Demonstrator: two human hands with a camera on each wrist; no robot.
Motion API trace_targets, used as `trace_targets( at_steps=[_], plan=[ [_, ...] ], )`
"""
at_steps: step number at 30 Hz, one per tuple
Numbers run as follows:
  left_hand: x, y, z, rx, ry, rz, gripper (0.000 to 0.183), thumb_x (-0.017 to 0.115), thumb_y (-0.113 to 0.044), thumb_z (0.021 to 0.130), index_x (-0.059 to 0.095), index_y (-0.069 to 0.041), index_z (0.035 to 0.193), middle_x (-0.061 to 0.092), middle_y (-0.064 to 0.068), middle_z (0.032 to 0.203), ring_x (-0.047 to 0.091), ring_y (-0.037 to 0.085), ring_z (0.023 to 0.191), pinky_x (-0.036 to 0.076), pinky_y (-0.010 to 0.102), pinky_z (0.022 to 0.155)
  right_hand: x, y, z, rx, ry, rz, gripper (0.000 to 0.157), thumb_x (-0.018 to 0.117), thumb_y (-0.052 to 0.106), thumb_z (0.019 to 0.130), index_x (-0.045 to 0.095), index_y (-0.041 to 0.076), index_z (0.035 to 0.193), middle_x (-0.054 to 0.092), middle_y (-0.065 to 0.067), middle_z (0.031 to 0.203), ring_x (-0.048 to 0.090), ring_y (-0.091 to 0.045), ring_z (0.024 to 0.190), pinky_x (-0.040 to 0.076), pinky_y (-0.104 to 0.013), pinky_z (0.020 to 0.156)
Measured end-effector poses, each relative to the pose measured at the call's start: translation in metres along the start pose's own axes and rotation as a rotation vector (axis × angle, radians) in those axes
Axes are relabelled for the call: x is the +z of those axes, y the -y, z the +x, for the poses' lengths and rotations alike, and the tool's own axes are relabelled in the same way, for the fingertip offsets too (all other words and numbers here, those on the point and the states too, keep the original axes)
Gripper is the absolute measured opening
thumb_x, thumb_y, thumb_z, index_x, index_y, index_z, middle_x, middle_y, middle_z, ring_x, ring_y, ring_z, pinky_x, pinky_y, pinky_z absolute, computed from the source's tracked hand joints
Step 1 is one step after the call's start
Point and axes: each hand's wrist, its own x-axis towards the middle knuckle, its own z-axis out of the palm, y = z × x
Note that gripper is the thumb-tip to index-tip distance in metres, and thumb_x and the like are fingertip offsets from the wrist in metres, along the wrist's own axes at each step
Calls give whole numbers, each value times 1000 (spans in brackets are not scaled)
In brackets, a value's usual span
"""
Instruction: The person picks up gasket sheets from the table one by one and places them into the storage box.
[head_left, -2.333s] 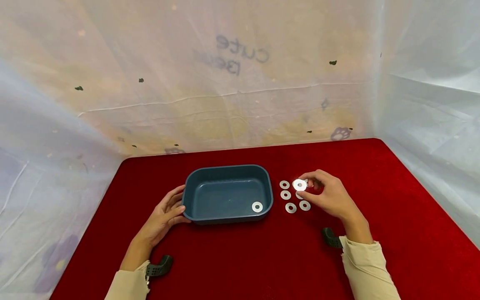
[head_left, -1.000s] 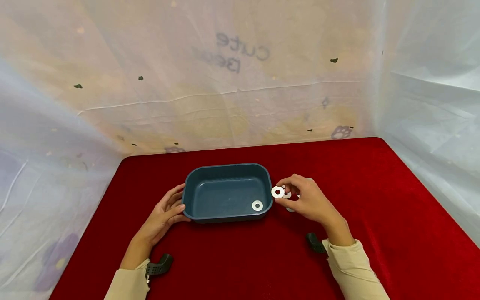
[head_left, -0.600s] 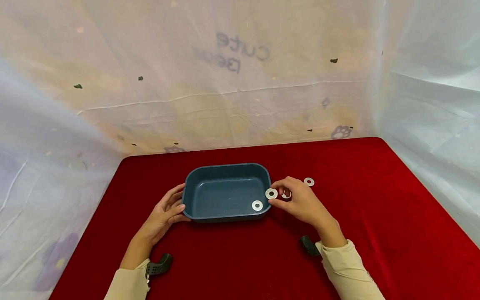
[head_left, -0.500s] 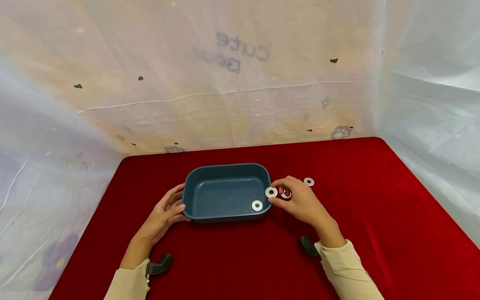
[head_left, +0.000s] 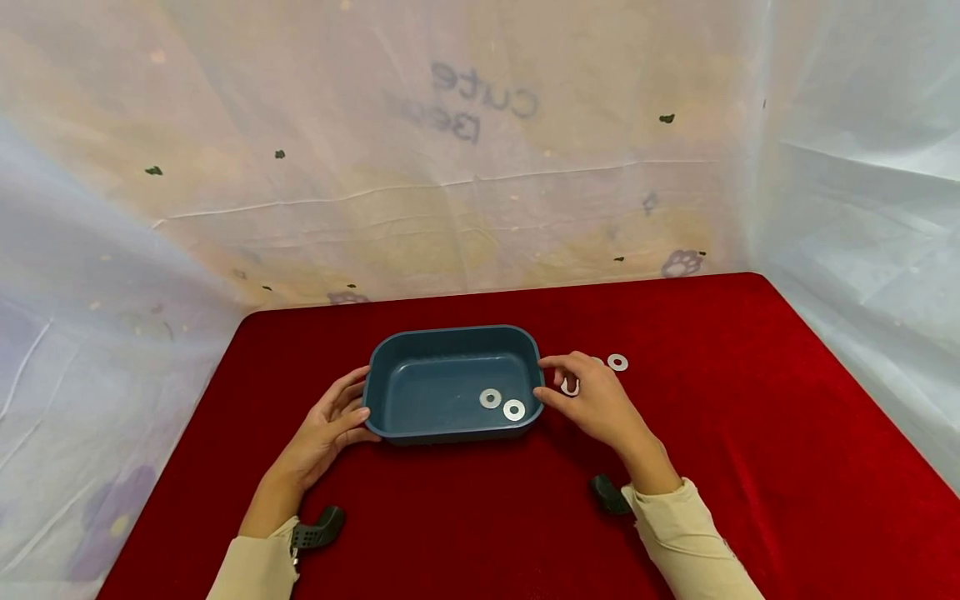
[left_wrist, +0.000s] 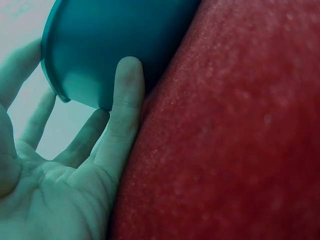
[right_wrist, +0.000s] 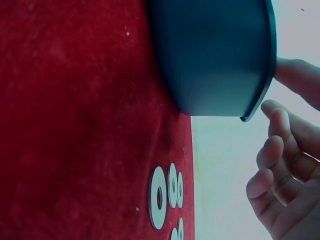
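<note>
A blue-grey rectangular bin [head_left: 423, 400] stands on the red cloth, in the head view's middle. Two flat metal washers lie inside by its right end: one washer [head_left: 490, 398] beside another washer [head_left: 513, 410]. My left hand [head_left: 318, 446] rests against the bin's left end, its long fingers nearly straight along the outer wall in the left wrist view. At the right rim is my right hand [head_left: 596, 404], thumb and forefinger apart with nothing between them, other fingers loosely bent. Several more washers [right_wrist: 158, 198] lie on the cloth beneath it; the hand partly hides them in the head view.
The red cloth [head_left: 465, 517] covers the table, whose far edge meets a pale patterned sheet [head_left: 465, 233]. Another sheet [head_left: 870, 250] hangs at the right. A washer [head_left: 617, 362] lies beyond my right hand. Each wrist carries a dark camera mount [head_left: 318, 529].
My right hand has brought a washer left from the cloth to the bin's right rim and let it go; it now lies inside beside the first. My left hand stays put.
</note>
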Motion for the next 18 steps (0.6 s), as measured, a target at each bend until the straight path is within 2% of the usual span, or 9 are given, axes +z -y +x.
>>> trace_targets(
  at_steps=[8, 12, 18],
  plan=[
    [2, -1, 0, -17, -19, 3, 62, 47, -4, 104, 22, -18, 159, 37, 5, 151, 60, 14, 120, 59, 36, 86, -10, -8, -2, 38, -21, -8, 36, 78, 23, 87, 70, 10, 120, 58, -3, 85, 51, -17, 74, 42, -23, 61],
    [2, 0, 0, -15, -12, -3, 62, 47, -3, 104, 22, -18, 158, 38, 4, 151, 59, 15, 120, 59, 35, 86, -18, -18, -3, 38, -57, -10, 33, 77, 19, 88, 71, 9, 119, 58, -3, 85, 53, -18, 76, 43, -23, 61],
    [1, 0, 0, -4, 4, -5, 62, 46, -3, 104, 21, -18, 159, 38, 5, 151, 59, 15, 121, 59, 35, 86, -33, -33, -6, 90, -80, -25, 32, 75, 19, 89, 70, 7, 119, 58, -2, 86, 50, -17, 77, 42, -24, 62]
  ],
)
